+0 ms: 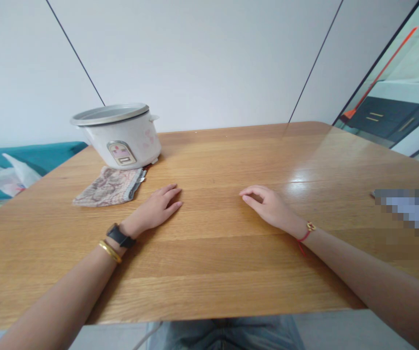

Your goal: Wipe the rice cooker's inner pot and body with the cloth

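Note:
My left hand (158, 208) rests on the wooden table (209, 262) with its fingers apart and nothing in it. Just beyond it to the left lies a folded patterned cloth (109, 187), which the hand does not touch. Behind the cloth stands a white rice cooker (142, 141) with a grey rim and no lid on top; its inside is mostly hidden. My right hand (268, 206) lies on the tabletop at the right of centre, fingers loosely curved, with a gap between thumb and forefinger. It holds nothing.
A pale panelled wall (209, 63) rises behind the table. At the left is a teal seat (60, 153) with a white plastic bag (12, 175). A blurred-out object (413, 209) lies at the table's right. Beyond the opening, an orange-handled broom (384, 70) leans by dark drawers.

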Action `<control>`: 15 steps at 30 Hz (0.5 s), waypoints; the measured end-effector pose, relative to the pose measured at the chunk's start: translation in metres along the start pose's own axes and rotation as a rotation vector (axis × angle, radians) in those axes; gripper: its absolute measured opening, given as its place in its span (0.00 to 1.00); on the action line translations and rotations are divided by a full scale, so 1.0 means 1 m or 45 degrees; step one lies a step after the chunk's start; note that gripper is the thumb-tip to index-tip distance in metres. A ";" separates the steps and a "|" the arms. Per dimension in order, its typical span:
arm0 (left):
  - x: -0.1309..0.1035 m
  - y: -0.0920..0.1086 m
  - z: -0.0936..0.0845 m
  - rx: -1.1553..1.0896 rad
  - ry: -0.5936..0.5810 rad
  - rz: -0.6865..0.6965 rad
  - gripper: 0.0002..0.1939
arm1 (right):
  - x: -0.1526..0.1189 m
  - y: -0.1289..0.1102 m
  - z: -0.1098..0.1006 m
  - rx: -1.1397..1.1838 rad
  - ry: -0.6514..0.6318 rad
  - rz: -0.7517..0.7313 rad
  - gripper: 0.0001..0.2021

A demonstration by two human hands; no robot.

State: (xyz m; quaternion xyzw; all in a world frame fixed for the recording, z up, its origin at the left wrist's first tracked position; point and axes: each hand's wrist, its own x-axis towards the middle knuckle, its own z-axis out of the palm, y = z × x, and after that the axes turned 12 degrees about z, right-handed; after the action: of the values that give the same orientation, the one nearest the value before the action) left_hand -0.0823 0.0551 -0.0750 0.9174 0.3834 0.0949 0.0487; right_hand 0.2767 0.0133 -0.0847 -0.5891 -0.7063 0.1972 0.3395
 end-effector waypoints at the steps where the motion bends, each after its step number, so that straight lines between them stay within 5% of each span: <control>1: 0.000 0.000 0.000 -0.003 0.000 0.000 0.33 | 0.000 0.001 0.000 -0.002 -0.001 -0.003 0.11; 5: 0.000 0.002 -0.001 -0.009 0.006 -0.004 0.33 | -0.002 -0.001 0.001 -0.104 0.041 -0.063 0.09; 9: 0.000 0.002 -0.002 -0.015 -0.002 -0.014 0.33 | -0.023 -0.037 0.010 -0.259 0.008 -0.363 0.08; 12: 0.000 0.001 -0.001 -0.006 -0.002 -0.013 0.33 | -0.059 -0.087 0.031 -0.176 -0.270 -0.646 0.09; 15: -0.001 0.000 0.000 -0.012 0.007 -0.026 0.33 | -0.108 -0.140 0.065 -0.254 -0.751 -0.962 0.11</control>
State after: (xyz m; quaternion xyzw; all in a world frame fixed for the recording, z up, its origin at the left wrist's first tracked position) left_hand -0.0826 0.0547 -0.0752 0.9130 0.3924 0.0986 0.0529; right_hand 0.1412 -0.1153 -0.0616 -0.2403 -0.9522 0.1498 0.1147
